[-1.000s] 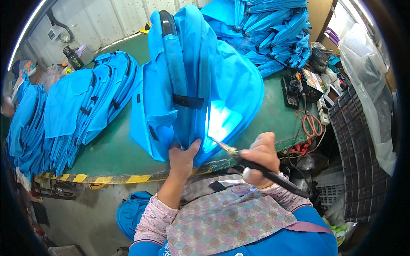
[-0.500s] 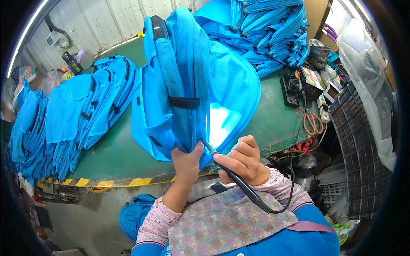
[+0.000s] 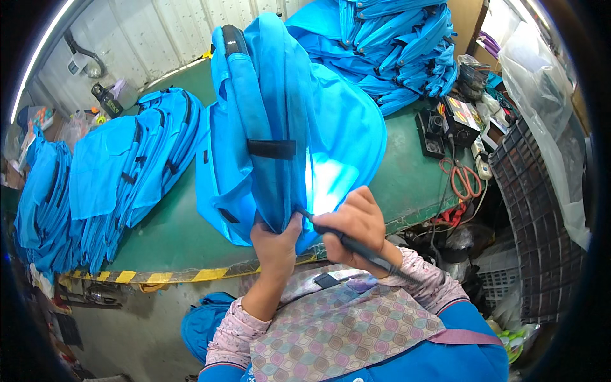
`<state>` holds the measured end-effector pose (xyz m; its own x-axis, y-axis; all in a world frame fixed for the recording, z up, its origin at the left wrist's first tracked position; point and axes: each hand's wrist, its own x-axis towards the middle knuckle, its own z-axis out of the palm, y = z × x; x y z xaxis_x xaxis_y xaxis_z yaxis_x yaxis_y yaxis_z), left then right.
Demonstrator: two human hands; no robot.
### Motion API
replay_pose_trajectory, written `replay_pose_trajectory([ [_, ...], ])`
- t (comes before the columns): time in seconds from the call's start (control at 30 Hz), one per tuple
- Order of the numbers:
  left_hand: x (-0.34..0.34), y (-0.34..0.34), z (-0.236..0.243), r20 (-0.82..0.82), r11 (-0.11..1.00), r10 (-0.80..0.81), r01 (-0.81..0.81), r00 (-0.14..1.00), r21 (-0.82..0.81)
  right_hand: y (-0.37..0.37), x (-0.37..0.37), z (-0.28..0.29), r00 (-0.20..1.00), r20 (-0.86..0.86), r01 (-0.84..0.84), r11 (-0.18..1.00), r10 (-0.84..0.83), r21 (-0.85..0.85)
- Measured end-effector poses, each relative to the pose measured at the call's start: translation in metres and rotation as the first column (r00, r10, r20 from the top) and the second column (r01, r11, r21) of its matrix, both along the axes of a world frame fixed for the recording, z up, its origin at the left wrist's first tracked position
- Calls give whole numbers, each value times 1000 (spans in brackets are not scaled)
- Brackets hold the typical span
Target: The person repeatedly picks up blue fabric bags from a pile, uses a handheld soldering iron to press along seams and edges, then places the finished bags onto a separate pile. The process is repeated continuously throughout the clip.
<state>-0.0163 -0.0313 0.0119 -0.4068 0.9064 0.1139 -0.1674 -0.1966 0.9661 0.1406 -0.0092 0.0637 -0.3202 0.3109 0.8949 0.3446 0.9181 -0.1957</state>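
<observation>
My left hand [image 3: 275, 245] pinches the lower edge of a folded blue fabric piece [image 3: 273, 95], which stands upright with black trim and a black strap across it. In my right hand [image 3: 356, 223] is a soldering iron [image 3: 364, 249], its black handle slanting down to the right. Its metal tip meets the fabric right beside my left thumb; the exact contact point is too small to make out. A bright patch of light falls on the blue fabric behind the tip.
Stacks of similar blue pieces lie on the green table [image 3: 178, 245] at left [image 3: 105, 172] and far right [image 3: 401, 51]. A black control box [image 3: 459, 122], orange-handled scissors [image 3: 463, 179] and cords sit at right. Yellow-black tape [image 3: 210, 274] marks the near edge.
My right hand has shifted slightly up and left, and the soldering iron's handle tilts a little flatter. My left hand keeps its hold on the fabric.
</observation>
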Motion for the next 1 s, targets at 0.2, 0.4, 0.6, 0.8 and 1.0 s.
replay_pose_trajectory([
  [0.2,-10,-4,-2,239,998,-65,63,969,18,2,24,-9,872,-466,28,967,-148,-254],
  [0.4,-71,-22,46,-581,705,-628,64,519,-706,87,13,-13,806,-439,232,894,-397,-383],
  [0.6,-111,17,176,-853,922,362,-7,375,388,92,-5,-3,883,-397,294,954,-249,56],
  [0.8,-195,132,217,-850,967,251,-166,464,195,75,5,-1,888,-304,384,920,-346,74],
  [1.0,-133,55,304,-935,687,349,661,63,301,57,63,59,833,-470,385,916,-292,113],
])
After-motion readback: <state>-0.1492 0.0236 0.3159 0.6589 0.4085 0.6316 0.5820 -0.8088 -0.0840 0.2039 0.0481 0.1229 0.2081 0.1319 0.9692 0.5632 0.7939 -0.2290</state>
